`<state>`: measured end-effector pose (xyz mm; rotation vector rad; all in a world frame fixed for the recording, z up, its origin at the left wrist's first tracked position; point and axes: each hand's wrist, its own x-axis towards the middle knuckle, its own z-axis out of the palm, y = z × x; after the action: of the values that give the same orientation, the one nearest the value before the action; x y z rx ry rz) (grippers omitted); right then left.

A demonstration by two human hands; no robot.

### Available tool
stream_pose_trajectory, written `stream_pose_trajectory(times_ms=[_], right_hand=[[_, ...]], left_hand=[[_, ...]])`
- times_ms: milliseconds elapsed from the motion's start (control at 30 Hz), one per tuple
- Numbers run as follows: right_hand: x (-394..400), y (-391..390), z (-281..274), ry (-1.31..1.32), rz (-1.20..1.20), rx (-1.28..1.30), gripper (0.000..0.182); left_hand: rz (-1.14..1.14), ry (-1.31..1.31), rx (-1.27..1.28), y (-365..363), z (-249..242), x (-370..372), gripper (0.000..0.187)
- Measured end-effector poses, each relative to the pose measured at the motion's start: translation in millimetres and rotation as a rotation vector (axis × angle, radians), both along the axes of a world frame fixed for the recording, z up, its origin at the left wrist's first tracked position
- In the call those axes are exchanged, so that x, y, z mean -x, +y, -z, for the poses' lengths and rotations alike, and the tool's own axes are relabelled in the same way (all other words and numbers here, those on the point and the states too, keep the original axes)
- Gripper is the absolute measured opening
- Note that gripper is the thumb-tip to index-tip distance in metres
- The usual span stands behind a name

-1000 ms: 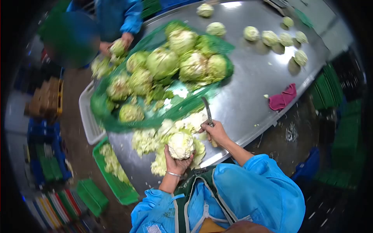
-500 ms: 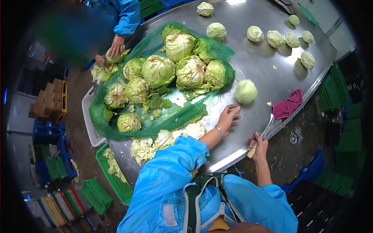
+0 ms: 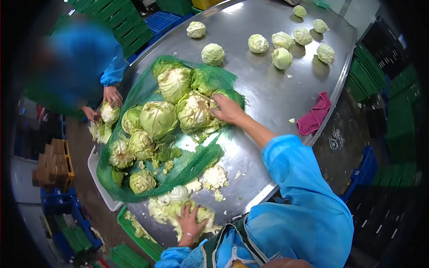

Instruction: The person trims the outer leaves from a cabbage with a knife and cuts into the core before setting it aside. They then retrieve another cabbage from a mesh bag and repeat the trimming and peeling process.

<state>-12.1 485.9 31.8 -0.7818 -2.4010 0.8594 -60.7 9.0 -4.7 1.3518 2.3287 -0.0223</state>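
My left hand (image 3: 191,222) lies with fingers spread on a heap of loose cabbage leaves (image 3: 163,210) at the near table edge. Stretched forward, my right hand (image 3: 227,108) has its fingers bent against a browned cabbage head (image 3: 195,111) on the green mesh net (image 3: 192,167). Whatever those fingers hold is hidden; the knife seen earlier cannot be made out. Around that head sit several untrimmed cabbages, among them a large pale green cabbage (image 3: 158,119). A stray trimmed leaf clump (image 3: 214,177) rests beside the net.
Several trimmed cabbages (image 3: 282,58) stand across the steel table (image 3: 250,85). A magenta cloth (image 3: 314,114) lies by the right edge. At left, a co-worker's hands (image 3: 111,96) handle another cabbage. A white basket (image 3: 93,165) and a green crate (image 3: 143,239) flank the near-left edge.
The blurred cabbage near my left hand now sits with the far group. My left hand has moved back onto the leaves; my right hand has reached forward to the net pile.
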Motion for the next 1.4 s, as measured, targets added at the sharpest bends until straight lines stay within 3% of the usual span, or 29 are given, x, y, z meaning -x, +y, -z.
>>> stream_pose_trajectory(times_ms=[167,200,233,300,333,433,533,567,633,667,700,733,767,900,967,1033,1100,1133,1167,1233,1267,1367,1400], right_hand=[[-6.8,36.3,-8.5,-0.285,0.091,-0.020,0.043],[-15.9,44.2,-4.9,-0.248,0.124,-0.039,0.053],[-24.8,52.1,-4.0,-0.248,0.184,0.004,0.057],[-44.2,71.7,-5.1,-0.252,0.300,0.084,0.065],[-55.9,86.4,10.7,-0.113,0.258,0.199,0.075],[-71.3,82.7,18.5,-0.054,0.239,0.191,0.074],[-73.8,77.0,22.4,0.043,0.325,0.365,0.079],[-73.8,78.0,22.2,0.066,0.355,0.440,0.080],[-77.3,81.2,19.8,0.100,0.375,0.504,0.081],[-79.3,85.4,18.4,0.108,0.381,0.546,0.080],[-81.1,83.6,18.5,0.143,0.400,0.567,0.076],[-83.0,81.4,18.3,0.180,0.419,0.588,0.072],[-83.6,74.6,16.5,0.259,0.442,0.697,0.063],[-81.4,45.4,8.1,0.412,0.362,0.835,0.056],[-81.7,17.0,-10.3,0.463,0.303,0.933,0.055],[-79.6,-18.8,-25.0,0.512,0.223,1.033,0.054],[-69.3,-64.8,-22.3,0.564,0.043,1.160,0.054],[-58.7,-92.2,-22.4,0.551,-0.004,1.216,0.054],[-50.1,-121.1,-20.5,0.520,-0.039,1.272,0.055],[-39.0,-164.1,4.6,0.458,-0.077,1.382,0.055],[-44.1,-180.8,13.8,0.374,-0.103,1.439,0.054],[-58.1,-229.5,18.4,0.146,-0.168,1.583,0.052],[-57.2,-238.4,25.8,0.081,-0.201,1.617,0.052]], left_hand=[[-0.320,0.068,0.046,-80.8,8.3,89.6,0.084],[-0.370,0.225,0.170,-62.1,-19.1,90.7,0.083],[-0.318,0.340,0.038,-56.2,-27.1,101.2,0.081],[-0.273,0.314,-0.280,-11.9,-47.2,116.2,0.069],[-0.326,0.136,-0.444,23.6,-58.1,117.2,0.062],[-0.409,-0.420,-0.757,157.0,-71.3,98.3,0.043],[-0.334,-0.774,-0.774,297.4,-55.4,75.7,0.040],[-0.350,-0.905,-0.774,341.8,-37.4,67.4,0.045],[-0.504,-1.004,-0.494,414.7,-1.9,54.7,0.068],[-0.436,-1.073,-0.510,439.8,12.1,41.4,0.077],[-0.541,-1.098,-0.531,455.9,7.4,19.2,0.084],[-0.585,-1.180,-0.601,472.1,36.8,18.2,0.091],[-0.755,-1.376,-0.648,467.0,-9.9,3.2,0.093],[-0.646,-1.213,-0.878,438.5,12.8,-1.0,0.099],[-0.417,-0.714,-0.976,388.9,-11.9,2.0,0.096],[-0.217,-0.574,-0.899,315.5,-62.3,15.4,0.101],[-0.293,-0.536,-1.130,261.6,-62.7,32.1,0.106],[-0.325,-0.790,-1.185,247.6,-65.9,32.6,0.105],[-0.447,-0.720,-1.147,220.4,-62.1,32.8,0.106],[-0.664,-0.896,-1.068,171.2,-58.6,32.4,0.106],[-0.608,-0.657,-0.964,140.3,-55.0,25.9,0.103],[-0.607,-0.383,-0.716,62.2,-69.3,-4.5,0.099],[-0.766,-0.551,-0.704,43.5,-72.2,-16.9,0.094]])
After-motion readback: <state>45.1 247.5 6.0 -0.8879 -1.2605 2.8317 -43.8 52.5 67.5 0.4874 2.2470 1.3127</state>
